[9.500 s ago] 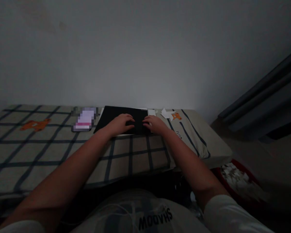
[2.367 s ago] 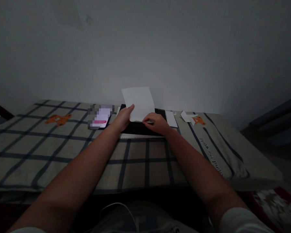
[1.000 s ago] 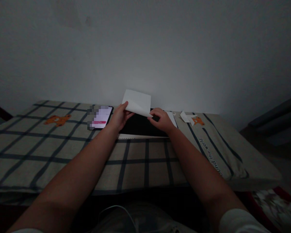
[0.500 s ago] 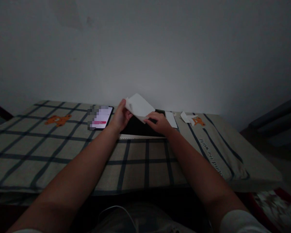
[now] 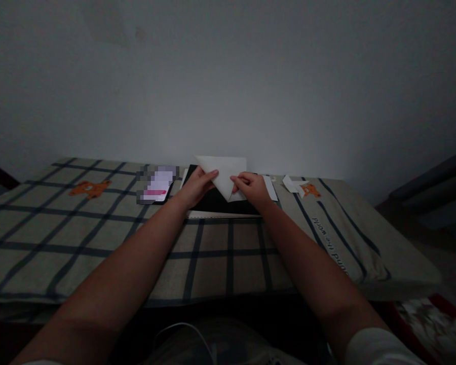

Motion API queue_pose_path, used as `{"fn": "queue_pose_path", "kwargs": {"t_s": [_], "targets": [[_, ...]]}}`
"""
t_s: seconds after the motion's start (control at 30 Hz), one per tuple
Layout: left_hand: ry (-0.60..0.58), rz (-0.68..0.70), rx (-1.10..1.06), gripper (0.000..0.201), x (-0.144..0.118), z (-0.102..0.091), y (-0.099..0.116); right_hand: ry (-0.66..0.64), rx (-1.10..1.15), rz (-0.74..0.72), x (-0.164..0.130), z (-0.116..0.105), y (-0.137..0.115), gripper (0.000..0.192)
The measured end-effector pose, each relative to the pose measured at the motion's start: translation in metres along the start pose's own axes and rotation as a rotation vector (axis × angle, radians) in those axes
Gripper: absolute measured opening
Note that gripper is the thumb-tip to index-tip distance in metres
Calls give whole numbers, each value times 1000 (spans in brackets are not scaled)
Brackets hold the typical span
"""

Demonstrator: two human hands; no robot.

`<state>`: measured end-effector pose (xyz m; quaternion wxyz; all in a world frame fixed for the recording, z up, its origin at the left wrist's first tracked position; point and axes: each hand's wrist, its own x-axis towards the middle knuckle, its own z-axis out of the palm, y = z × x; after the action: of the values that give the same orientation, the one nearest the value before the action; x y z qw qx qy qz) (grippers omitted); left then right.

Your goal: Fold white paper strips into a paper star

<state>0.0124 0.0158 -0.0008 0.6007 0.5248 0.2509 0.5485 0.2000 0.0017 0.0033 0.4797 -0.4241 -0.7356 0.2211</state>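
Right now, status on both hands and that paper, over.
Left hand and right hand both pinching the white paper, folded to a triangle. Paper over the black pad. Phone left, paper scraps right, both apart.

two hands (image 5: 197, 186), one paper (image 5: 224, 175), one phone (image 5: 157, 185)

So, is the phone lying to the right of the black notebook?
No, the phone lies on the checked bedcover to the left of the black notebook, beside the left hand.
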Motion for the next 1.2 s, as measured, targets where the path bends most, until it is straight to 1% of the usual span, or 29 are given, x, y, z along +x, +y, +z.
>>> {"fn": "queue_pose_path", "kwargs": {"t_s": [0.1,0.23,0.33,0.43,0.53,0.67,0.73,0.9,0.97,1.07,1.2], "targets": [[42,-30,17,39,1,1,0,78,-20,-17,2,1,1,34],[99,-57,17,36,2,1,-1,190,-207,-184,3,0,1,28],[106,-85,12,35,2,1,-2,169,-318,-310,5,-4,2,25],[113,-120,9,34,1,1,-2,170,-348,-350,7,-6,5,21],[138,-153,28,33,1,2,-1,184,-295,-307,8,-4,9,19],[150,-174,53,34,1,3,0,80,-130,-157,9,-1,13,21],[164,-172,74,34,1,3,-1,54,-80,-68,9,-1,14,23],[170,-109,112,34,3,-1,-2,84,14,85,9,-2,15,28],[178,-110,107,32,4,-4,-3,79,50,116,10,-2,15,29],[181,-119,86,32,6,-8,-5,64,121,123,11,-2,16,30],[184,-81,78,32,8,-10,-8,40,231,154,11,-3,21,37]]}}
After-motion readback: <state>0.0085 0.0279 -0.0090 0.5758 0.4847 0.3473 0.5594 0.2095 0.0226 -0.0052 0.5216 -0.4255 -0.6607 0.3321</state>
